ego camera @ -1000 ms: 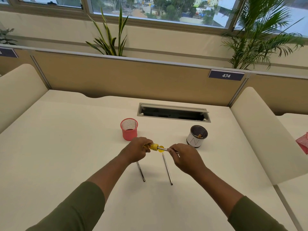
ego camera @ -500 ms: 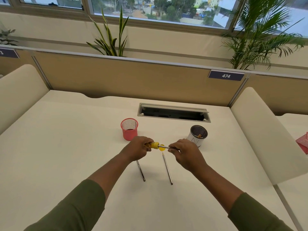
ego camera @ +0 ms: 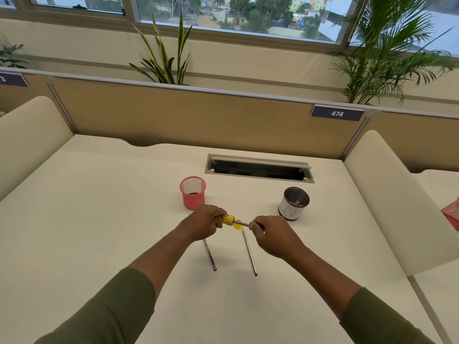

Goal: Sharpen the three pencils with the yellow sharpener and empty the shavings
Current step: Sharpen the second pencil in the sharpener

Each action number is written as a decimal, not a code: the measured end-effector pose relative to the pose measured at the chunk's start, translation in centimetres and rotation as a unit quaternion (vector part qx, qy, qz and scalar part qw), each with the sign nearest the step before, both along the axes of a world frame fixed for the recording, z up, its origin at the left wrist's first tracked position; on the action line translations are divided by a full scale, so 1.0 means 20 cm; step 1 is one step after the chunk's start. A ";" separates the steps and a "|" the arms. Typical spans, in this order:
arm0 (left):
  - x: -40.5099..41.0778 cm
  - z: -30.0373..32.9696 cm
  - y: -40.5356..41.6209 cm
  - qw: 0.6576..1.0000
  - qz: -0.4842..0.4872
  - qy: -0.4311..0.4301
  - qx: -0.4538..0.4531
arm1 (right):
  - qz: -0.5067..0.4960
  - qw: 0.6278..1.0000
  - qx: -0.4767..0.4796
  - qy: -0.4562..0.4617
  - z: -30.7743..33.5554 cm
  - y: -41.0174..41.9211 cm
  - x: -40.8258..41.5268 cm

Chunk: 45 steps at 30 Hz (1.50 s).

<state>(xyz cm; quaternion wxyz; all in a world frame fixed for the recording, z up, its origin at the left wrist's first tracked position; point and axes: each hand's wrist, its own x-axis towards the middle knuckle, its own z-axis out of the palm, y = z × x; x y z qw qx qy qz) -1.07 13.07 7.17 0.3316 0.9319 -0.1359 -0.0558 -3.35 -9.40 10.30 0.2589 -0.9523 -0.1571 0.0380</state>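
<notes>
My left hand (ego camera: pixel 205 223) grips the yellow sharpener (ego camera: pixel 227 219) above the white desk. My right hand (ego camera: pixel 272 235) pinches a grey pencil (ego camera: pixel 244 223) whose tip is pushed into the sharpener. A small round yellow piece (ego camera: pixel 239 225) shows just below the pencil, by the sharpener's mouth. Two other grey pencils lie on the desk under the hands: one (ego camera: pixel 210 255) below my left hand, one (ego camera: pixel 249 254) between the hands, both pointing away from me.
A pink mesh cup (ego camera: pixel 193 192) stands behind my left hand. A white cup (ego camera: pixel 293 203) with a dark mesh rim holds shavings at the right. A cable slot (ego camera: pixel 258 168) is set into the desk near the beige partition. Cushioned dividers flank both sides.
My right hand has twisted slightly on the pencil and shifted a little toward the sharpener. The left hand and the two lying pencils stay where they were.
</notes>
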 end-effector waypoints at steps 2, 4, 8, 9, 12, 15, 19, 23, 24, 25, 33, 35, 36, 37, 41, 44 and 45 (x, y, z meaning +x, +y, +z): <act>0.00 0.00 0.00 1.000 0.005 0.002 0.001 | 0.014 1.000 -0.005 -0.023 0.00 0.00 0.00; 0.00 0.00 0.00 1.000 0.008 0.002 -0.003 | 0.020 0.998 -0.015 -0.059 -0.01 0.00 0.00; 0.00 0.00 -0.01 1.000 0.006 0.006 -0.006 | -0.027 0.993 0.034 -0.109 -0.02 -0.01 0.00; 0.00 0.00 -0.01 1.000 0.007 0.006 -0.007 | -0.034 0.991 0.037 -0.121 -0.02 -0.01 0.00; 0.00 -0.01 -0.01 1.000 0.015 0.009 -0.010 | -0.028 0.990 0.040 -0.136 -0.03 0.00 0.00; 0.00 -0.01 0.00 0.999 0.028 0.019 -0.019 | 0.013 0.990 0.045 -0.135 -0.03 -0.01 0.00; 0.01 -0.01 0.02 0.998 0.039 0.032 -0.023 | 0.090 0.978 0.000 -0.187 -0.02 -0.03 0.00; 0.01 0.00 0.01 0.999 0.035 0.025 -0.029 | 0.199 0.914 -0.128 -0.329 -0.02 -0.07 0.04; 0.01 0.01 0.00 0.999 0.031 0.021 -0.030 | 0.210 0.904 -0.142 -0.345 -0.03 -0.08 0.04; 0.00 0.01 0.00 0.999 0.027 0.015 -0.030 | 0.211 0.900 -0.150 -0.350 -0.03 -0.08 0.04; -0.02 0.00 0.01 0.998 -0.003 -0.062 0.014 | -0.009 1.000 0.015 0.017 -0.01 0.05 0.00; -0.02 0.00 0.01 0.996 -0.022 -0.075 0.030 | -0.153 0.938 0.195 0.242 -0.01 0.07 0.00; -0.02 0.00 0.01 0.996 -0.030 -0.078 0.038 | -0.198 0.888 0.255 0.327 -0.01 0.07 0.00; -0.02 0.00 0.01 0.995 -0.037 -0.079 0.043 | -0.207 0.863 0.273 0.370 -0.01 0.06 0.01; 0.00 0.00 0.02 0.998 -0.028 -0.050 0.039 | -0.077 0.973 0.110 0.188 -0.02 0.05 0.01; 0.02 0.00 0.04 0.999 -0.011 -0.022 0.021 | 0.049 0.996 -0.032 -0.064 -0.03 0.01 0.01; 0.02 0.00 0.04 1.000 -0.005 -0.014 0.015 | 0.092 0.980 -0.090 -0.154 -0.04 -0.01 0.02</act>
